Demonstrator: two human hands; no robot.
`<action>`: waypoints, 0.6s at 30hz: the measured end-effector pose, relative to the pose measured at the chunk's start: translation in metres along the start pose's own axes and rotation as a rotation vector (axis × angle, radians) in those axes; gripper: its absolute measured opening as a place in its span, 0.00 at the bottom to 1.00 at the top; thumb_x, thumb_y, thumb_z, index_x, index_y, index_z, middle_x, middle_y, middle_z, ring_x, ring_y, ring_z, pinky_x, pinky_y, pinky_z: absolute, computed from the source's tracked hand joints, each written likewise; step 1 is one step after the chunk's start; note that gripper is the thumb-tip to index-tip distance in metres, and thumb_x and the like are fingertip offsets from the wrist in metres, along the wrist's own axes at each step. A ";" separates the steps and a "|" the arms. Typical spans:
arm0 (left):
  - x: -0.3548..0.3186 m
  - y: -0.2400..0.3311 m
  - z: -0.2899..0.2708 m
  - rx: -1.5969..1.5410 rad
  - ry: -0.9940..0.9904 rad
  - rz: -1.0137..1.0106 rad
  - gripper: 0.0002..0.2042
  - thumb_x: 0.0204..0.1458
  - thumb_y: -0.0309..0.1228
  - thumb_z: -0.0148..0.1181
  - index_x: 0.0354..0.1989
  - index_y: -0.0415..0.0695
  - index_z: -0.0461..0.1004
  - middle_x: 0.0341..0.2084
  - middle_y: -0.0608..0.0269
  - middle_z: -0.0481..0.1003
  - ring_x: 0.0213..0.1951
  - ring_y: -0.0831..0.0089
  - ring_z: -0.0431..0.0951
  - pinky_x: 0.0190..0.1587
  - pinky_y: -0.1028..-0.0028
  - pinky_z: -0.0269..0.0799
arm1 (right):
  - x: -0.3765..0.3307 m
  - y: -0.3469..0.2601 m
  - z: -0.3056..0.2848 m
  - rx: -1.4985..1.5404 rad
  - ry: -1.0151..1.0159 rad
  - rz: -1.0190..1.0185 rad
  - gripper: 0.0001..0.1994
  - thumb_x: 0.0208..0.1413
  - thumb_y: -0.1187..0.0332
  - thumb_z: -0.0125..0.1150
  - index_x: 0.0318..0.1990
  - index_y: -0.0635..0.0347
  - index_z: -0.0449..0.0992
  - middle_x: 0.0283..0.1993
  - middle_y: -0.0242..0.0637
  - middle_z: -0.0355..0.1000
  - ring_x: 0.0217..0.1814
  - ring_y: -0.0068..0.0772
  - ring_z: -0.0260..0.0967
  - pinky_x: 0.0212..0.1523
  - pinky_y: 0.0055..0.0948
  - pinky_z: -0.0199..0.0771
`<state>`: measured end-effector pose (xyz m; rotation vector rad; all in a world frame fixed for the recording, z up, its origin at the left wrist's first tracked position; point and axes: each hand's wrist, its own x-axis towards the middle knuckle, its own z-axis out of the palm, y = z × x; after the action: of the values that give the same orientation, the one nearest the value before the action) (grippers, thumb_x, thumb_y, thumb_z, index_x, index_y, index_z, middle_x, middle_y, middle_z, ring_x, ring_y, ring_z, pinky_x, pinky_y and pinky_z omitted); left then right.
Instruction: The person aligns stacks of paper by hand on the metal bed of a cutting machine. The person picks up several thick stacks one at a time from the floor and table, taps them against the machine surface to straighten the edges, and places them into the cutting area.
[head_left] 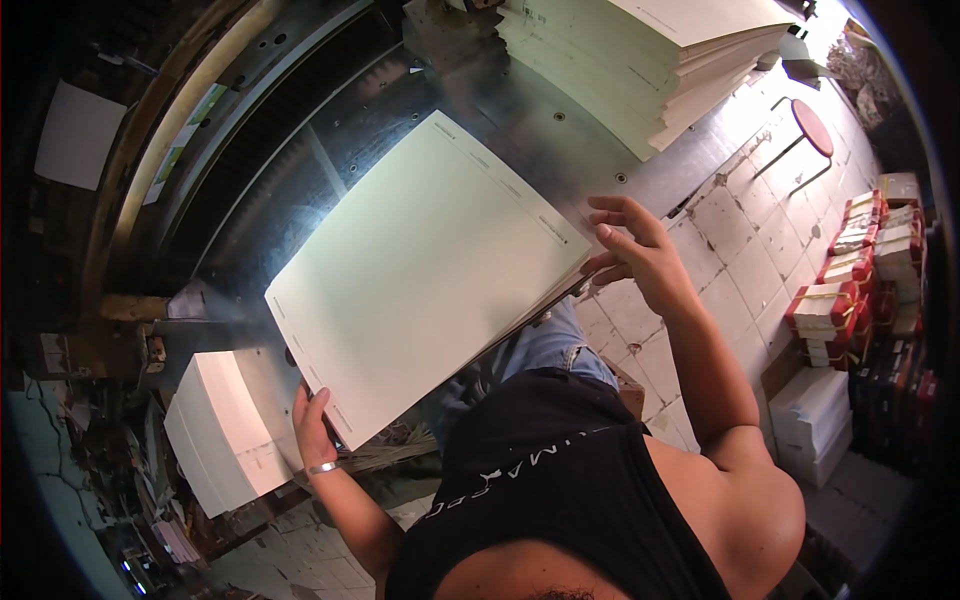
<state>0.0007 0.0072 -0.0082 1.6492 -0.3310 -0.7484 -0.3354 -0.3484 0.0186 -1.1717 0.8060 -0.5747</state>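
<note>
In front of me a pile of large cream paper sheets [430, 290], with small print along its edges, lies at a slant on a metal machine table [375, 140]. My left hand [315, 430], a metal band at its wrist, grips the pile's near-left corner; some of its fingers are hidden. At the right corner, my right hand [640, 255] is open, fingers spread and thumb apart. Its lower fingertips are beside the paper's edge, and whether they touch it I cannot tell.
A tall paper stack [610, 70] stands on the table at the far right. Another pale stack [225, 430] sits at the left. A dark machine bed [290, 150] lies far left. On the tiled floor are a red-topped stool [811, 127] and strapped bundles [830, 310].
</note>
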 end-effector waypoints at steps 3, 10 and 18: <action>0.000 0.001 0.000 -0.007 -0.013 0.007 0.23 0.55 0.26 0.50 0.59 0.32 0.62 0.52 0.53 0.71 0.53 0.65 0.71 0.57 0.70 0.64 | -0.001 0.001 0.003 0.122 0.021 -0.035 0.24 0.60 0.61 0.58 0.59 0.64 0.63 0.54 0.48 0.64 0.36 0.34 0.75 0.37 0.30 0.80; 0.002 0.000 -0.004 -0.044 0.002 -0.032 0.25 0.52 0.24 0.52 0.61 0.32 0.60 0.54 0.54 0.70 0.54 0.66 0.70 0.59 0.70 0.62 | 0.021 -0.001 0.011 0.535 -0.205 0.055 0.26 0.61 0.57 0.54 0.58 0.69 0.63 0.49 0.47 0.68 0.36 0.35 0.75 0.37 0.31 0.79; -0.001 0.001 -0.001 -0.010 -0.002 0.000 0.23 0.56 0.26 0.50 0.60 0.32 0.62 0.53 0.53 0.71 0.54 0.66 0.71 0.57 0.70 0.63 | 0.080 -0.002 0.010 -0.241 -0.331 0.117 0.21 0.53 0.57 0.62 0.44 0.69 0.75 0.37 0.41 0.75 0.36 0.27 0.71 0.35 0.28 0.72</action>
<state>0.0011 0.0084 -0.0065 1.6394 -0.3288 -0.7509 -0.2791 -0.4043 0.0018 -1.3861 0.6646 -0.1813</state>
